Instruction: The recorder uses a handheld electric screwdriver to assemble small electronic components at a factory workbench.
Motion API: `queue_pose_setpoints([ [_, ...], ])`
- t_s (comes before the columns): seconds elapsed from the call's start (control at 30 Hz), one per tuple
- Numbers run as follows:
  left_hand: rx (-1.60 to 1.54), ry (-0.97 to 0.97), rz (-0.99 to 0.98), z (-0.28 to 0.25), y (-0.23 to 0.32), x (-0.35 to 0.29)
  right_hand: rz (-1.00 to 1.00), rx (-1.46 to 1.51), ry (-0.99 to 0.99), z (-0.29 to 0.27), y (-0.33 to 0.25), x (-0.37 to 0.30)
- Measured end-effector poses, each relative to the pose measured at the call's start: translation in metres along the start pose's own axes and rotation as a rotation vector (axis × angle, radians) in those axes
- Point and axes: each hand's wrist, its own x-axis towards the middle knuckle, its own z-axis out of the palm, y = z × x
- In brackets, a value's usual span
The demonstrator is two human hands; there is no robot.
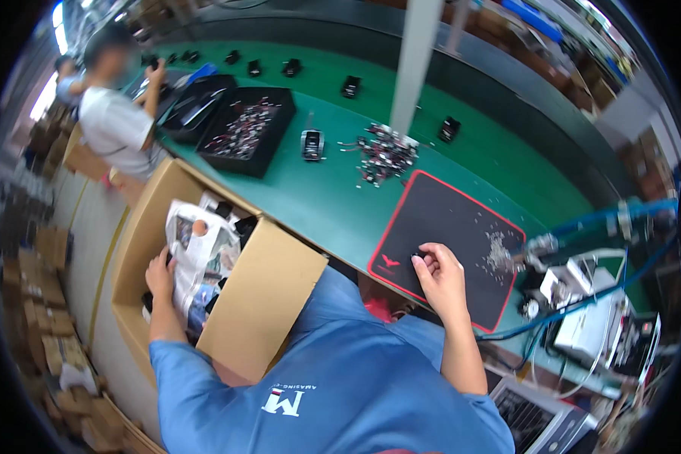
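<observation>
My left hand (160, 274) reaches into an open cardboard box (268, 291) at my left. Its fingers are bent at the edge of a crumpled printed sheet (197, 240), beside something dark; what they grip is hard to see. Black pieces lie around and under the sheet, mostly covered. Over a black mat with a red border (448, 219), my right hand (443, 276) is closed, its fingers curled in. A small black part shows at its thumb and fingertip, too little of it to name. Tiny pale pieces (498, 253) are scattered on the mat's right side.
On the green bench are a pile of small wired parts (386, 155), a black bin (261, 147) of similar parts, and a black device (312, 145). Several black units stand along the far strip. A white machine (594, 318) with blue hoses is at right; a co-worker (113, 113) stands at left.
</observation>
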Motion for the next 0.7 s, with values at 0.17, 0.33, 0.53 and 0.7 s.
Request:
queue_pose_setpoints([
  [0.17, -0.259, -0.101, -0.179, -0.016, 0.01, 0.005, -0.107, -0.37, 0.139, -0.004, 0.022, -0.017],
  [0.33, -0.349, 0.129, -0.256, -0.022, -0.003, 0.016, -0.065, -0.275, 0.149, -0.008, 0.026, -0.022],
  [0.53, -0.515, 0.519, 0.205, -0.189, 0.17, 0.05, -0.187, -0.394, 0.085, -0.005, 0.025, -0.019],
  [0.7, -0.488, 0.545, 0.885, -0.199, 0.362, 0.04, -0.272, -0.468, 0.2, 0.01, 0.037, 0.001],
])
